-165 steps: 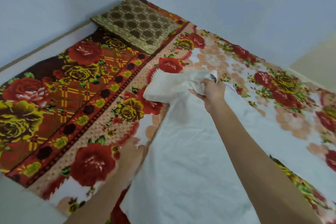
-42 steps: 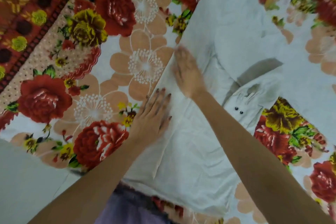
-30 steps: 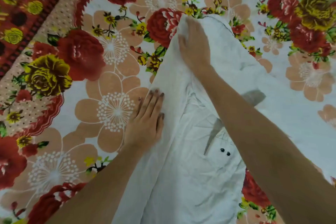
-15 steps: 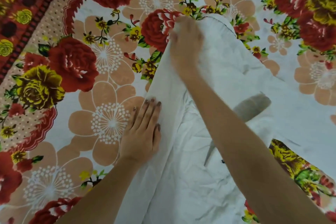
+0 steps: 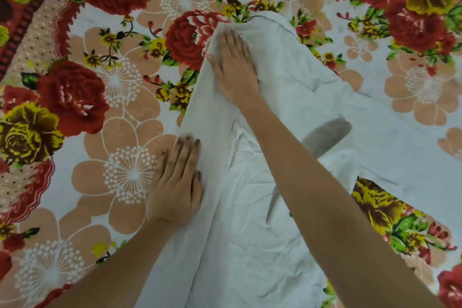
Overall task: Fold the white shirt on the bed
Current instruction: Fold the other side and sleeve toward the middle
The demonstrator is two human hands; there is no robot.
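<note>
The left hand (image 5: 175, 182) and right hand (image 5: 235, 65) are pressing flat, fingers (image 5: 186, 151) straight, holding the fold of the white shirt (image 5: 250, 245) smooth on the bed (image 5: 112, 112).

The white shirt (image 5: 240, 252) runs off the bottom edge, and the right arm (image 5: 325, 207) across it hides its middle. The right hand (image 5: 235, 67) has blurred fingers (image 5: 226, 39). The left hand (image 5: 176, 182) covers the shirt edge under it. The bed (image 5: 120, 175) is cut off on all 4 sides.
</note>
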